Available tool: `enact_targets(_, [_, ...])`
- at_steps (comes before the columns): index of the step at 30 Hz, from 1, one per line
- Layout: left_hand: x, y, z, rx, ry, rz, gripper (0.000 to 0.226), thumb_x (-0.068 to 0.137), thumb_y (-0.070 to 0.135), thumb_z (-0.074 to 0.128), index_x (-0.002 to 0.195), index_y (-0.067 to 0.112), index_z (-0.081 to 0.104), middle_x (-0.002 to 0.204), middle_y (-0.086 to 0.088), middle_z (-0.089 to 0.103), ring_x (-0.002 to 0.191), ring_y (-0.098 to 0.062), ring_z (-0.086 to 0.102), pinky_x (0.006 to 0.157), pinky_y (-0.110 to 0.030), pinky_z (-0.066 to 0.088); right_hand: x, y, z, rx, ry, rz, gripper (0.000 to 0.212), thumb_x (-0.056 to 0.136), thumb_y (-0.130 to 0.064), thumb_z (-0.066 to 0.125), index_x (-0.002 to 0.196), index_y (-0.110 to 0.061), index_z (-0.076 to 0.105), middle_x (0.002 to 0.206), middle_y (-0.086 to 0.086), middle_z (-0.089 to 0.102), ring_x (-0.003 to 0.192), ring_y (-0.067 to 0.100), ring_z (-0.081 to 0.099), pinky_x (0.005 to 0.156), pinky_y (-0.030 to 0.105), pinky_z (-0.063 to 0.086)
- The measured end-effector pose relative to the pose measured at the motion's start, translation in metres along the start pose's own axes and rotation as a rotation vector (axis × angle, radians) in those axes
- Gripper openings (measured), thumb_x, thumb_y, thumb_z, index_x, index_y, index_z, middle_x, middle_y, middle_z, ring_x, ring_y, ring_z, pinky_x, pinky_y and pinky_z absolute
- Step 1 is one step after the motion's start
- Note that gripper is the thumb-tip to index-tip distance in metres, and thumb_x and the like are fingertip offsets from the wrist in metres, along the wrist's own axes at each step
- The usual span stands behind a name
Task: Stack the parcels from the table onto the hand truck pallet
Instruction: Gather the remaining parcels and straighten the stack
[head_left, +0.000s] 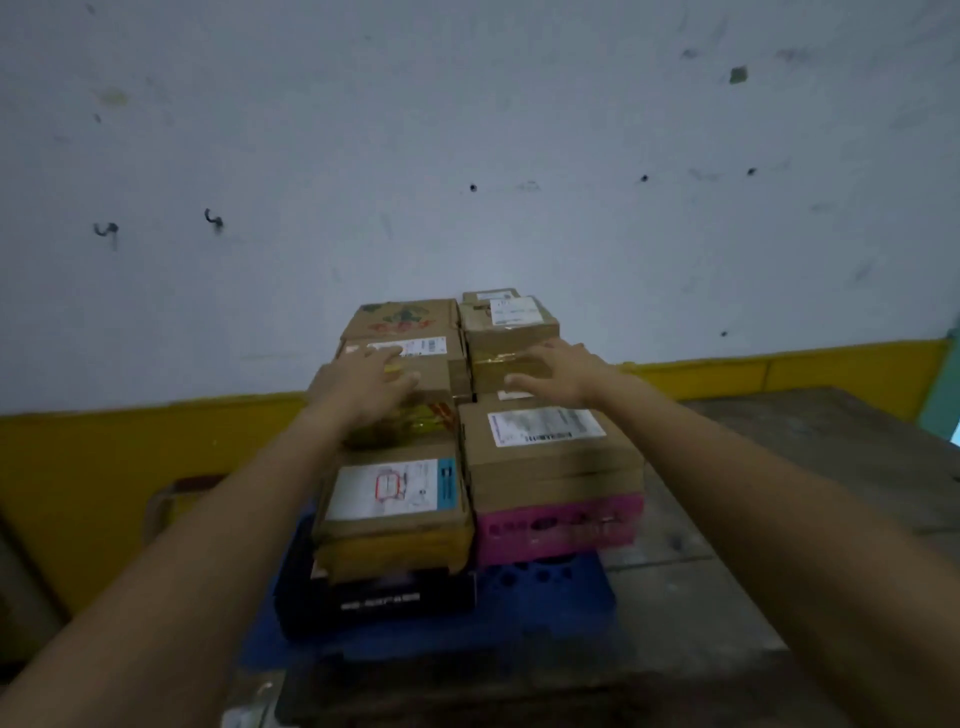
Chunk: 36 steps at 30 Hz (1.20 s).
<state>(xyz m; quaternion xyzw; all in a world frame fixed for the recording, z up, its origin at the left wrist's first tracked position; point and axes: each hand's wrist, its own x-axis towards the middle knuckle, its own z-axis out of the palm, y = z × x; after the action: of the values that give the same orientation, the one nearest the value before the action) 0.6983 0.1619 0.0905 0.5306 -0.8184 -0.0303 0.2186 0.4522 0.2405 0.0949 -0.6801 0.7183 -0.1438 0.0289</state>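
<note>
Several cardboard parcels stand stacked on a blue pallet (545, 587). At the front left a labelled brown parcel (395, 493) rests on a black box (384, 597). At the front right another labelled brown parcel (550, 441) lies on a pink box (556, 530). Behind them are more brown parcels, one with a red and green print (405, 317). My left hand (363, 384) lies flat, fingers spread, on a parcel in the middle left. My right hand (556, 374) rests with fingers apart on a taped brown parcel (509, 358) in the middle right. Neither hand grips anything.
A worn wooden table top (779, 467) runs along the right of the stack. A pale wall with a yellow lower band (130, 441) stands close behind. A dark edge (415, 696) crosses the bottom of the view in front of the pallet.
</note>
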Motion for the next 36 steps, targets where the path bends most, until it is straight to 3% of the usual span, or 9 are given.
enact_targets(6, [-0.077, 0.010, 0.005, -0.052, -0.140, 0.087, 0.060, 0.090, 0.049, 0.049, 0.141, 0.020, 0.039, 0.148, -0.007, 0.039, 0.136, -0.025, 0.035, 0.112, -0.042, 0.031, -0.072, -0.011, 0.030, -0.145, -0.096, 0.010, 0.068, 0.084, -0.067, 0.041, 0.143, -0.034, 0.031, 0.154, 0.004, 0.025, 0.139, 0.029, 0.027, 0.113, 0.047, 0.023])
enact_targets(12, [-0.118, 0.012, 0.023, 0.062, -0.299, 0.129, 0.078, 0.076, 0.066, 0.057, 0.142, 0.033, 0.033, 0.151, 0.000, 0.034, 0.138, -0.023, 0.030, 0.109, -0.042, 0.027, -0.093, -0.010, 0.042, -0.177, -0.126, 0.037, 0.071, 0.086, -0.045, 0.055, 0.146, -0.029, 0.021, 0.154, 0.009, 0.018, 0.139, 0.035, 0.017, 0.112, 0.049, 0.021])
enact_targets(16, [-0.123, 0.012, 0.039, 0.141, -0.388, 0.024, 0.081, 0.080, 0.056, 0.060, 0.147, 0.031, 0.021, 0.156, -0.001, 0.020, 0.143, -0.025, 0.018, 0.115, -0.048, 0.022, -0.094, -0.008, 0.050, -0.198, -0.122, 0.023, 0.059, 0.090, -0.030, 0.053, 0.143, -0.027, 0.026, 0.147, 0.011, 0.028, 0.132, 0.036, 0.025, 0.108, 0.048, 0.027])
enact_targets(21, [-0.117, 0.011, 0.048, 0.093, -0.331, 0.014, 0.063, 0.087, 0.040, 0.059, 0.142, 0.023, 0.035, 0.148, -0.005, 0.035, 0.137, -0.027, 0.029, 0.113, -0.043, 0.027, -0.090, -0.008, 0.058, -0.146, -0.073, 0.027, 0.056, 0.090, -0.025, 0.052, 0.141, -0.024, 0.029, 0.143, 0.012, 0.030, 0.132, 0.035, 0.021, 0.101, 0.046, 0.036])
enact_targets(28, [-0.117, 0.012, 0.055, 0.080, -0.299, -0.028, 0.055, 0.089, 0.037, 0.056, 0.140, 0.027, 0.036, 0.146, -0.002, 0.036, 0.135, -0.028, 0.029, 0.110, -0.052, 0.029, -0.088, -0.008, 0.066, -0.078, -0.065, 0.037, 0.061, 0.087, -0.030, 0.055, 0.141, -0.024, 0.027, 0.144, 0.011, 0.026, 0.135, 0.036, 0.015, 0.104, 0.049, 0.035])
enact_targets(36, [-0.125, 0.017, 0.050, 0.042, -0.310, -0.079, 0.067, 0.088, 0.040, 0.054, 0.146, 0.029, 0.023, 0.158, 0.001, 0.016, 0.145, -0.026, 0.007, 0.114, -0.055, 0.007, -0.092, -0.010, 0.062, 0.091, -0.141, 0.104, 0.070, 0.085, -0.034, 0.058, 0.145, -0.028, 0.021, 0.154, 0.007, 0.009, 0.140, 0.034, 0.005, 0.114, 0.050, 0.017])
